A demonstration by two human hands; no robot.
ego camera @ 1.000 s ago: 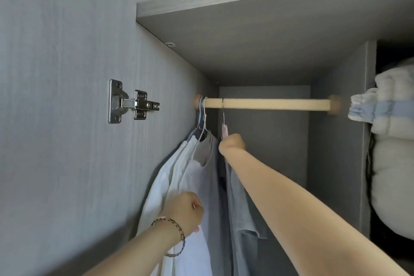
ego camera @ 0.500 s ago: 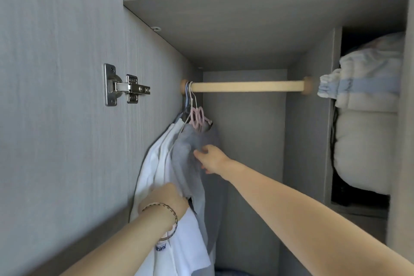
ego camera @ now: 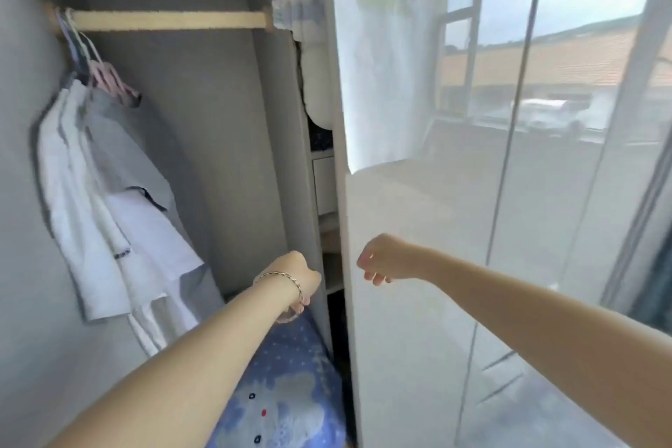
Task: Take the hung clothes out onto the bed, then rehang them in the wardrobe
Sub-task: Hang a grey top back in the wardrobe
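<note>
The left hand (ego camera: 295, 278) reaches into the lower part of the open wardrobe (ego camera: 203, 113). Its back faces the camera and its fingers curl loosely downward, with nothing in them. A thin bracelet (ego camera: 282, 275) circles the wrist. The right hand (ego camera: 381, 260) floats just to its right, in front of a glossy white door (ego camera: 407, 356), fingers also loosely curled and holding nothing. The two hands are near each other but apart.

Just below the left hand, on the wardrobe floor, lies a blue pillow (ego camera: 287, 385) with white dots and a cartoon face; whether a fingertip touches it cannot be told.

The clothes (ego camera: 94, 193) hang up and to the left, well apart from both hands. They are white shirts with a grey garment over them, bunched against the left wall. Their hangers (ego camera: 105, 76), one of them pink, crowd the left end of a pale wooden rod (ego camera: 167, 19) that spans the compartment. The rest of the rod is bare.

Right of the grey divider panel (ego camera: 276, 127), a narrow compartment holds rolled white bedding (ego camera: 309, 11) near the top and shelves lower down.

The door's shiny face mirrors a window, a tiled roof and a parked vehicle. The picture is slightly blurred.
</note>
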